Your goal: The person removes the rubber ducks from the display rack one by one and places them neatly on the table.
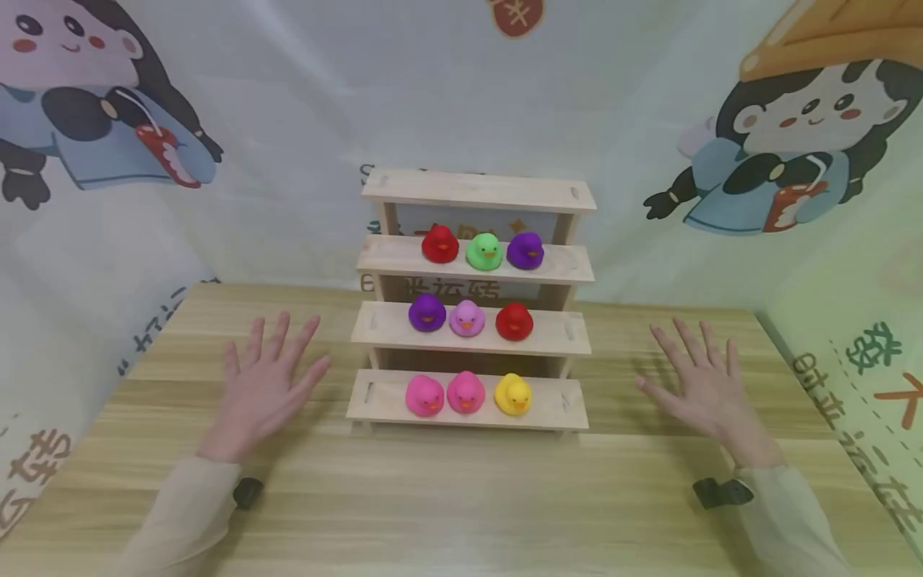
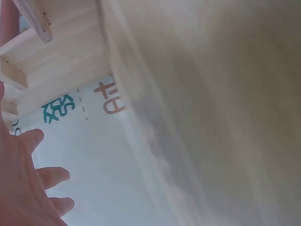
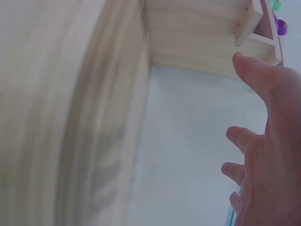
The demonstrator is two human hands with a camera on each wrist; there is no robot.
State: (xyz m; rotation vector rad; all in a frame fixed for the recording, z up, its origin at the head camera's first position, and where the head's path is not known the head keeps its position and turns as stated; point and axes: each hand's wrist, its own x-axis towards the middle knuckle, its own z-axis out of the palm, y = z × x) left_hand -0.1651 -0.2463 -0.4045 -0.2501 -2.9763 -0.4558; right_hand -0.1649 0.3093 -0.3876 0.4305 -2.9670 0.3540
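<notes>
The left hand [image 1: 263, 393] and the right hand [image 1: 707, 393] are hovering well apart over the tabletop [image 1: 461, 497], fingers straight and spreading, on either side of a stepped wooden rack [image 1: 479, 191]. A strip of wood is separating each thumb from the rack's near end, while a broad stretch is running forward from the bottom step. The table's back edge is meeting a printed curtain [image 1: 303, 200]; its side edges are slanting outward past both hands. Nine toy ducks [image 1: 465, 393] are standing in threes on the three lower steps, board extending beyond them at both ends. The rack is hiding some curtain lettering, and both sleeves [image 1: 187, 505] are running out of frame. The wrist views are cropping hands and rack, the tabletop grain blurring; a green duck [image 3: 276, 4] is barely showing in the right one.
</notes>
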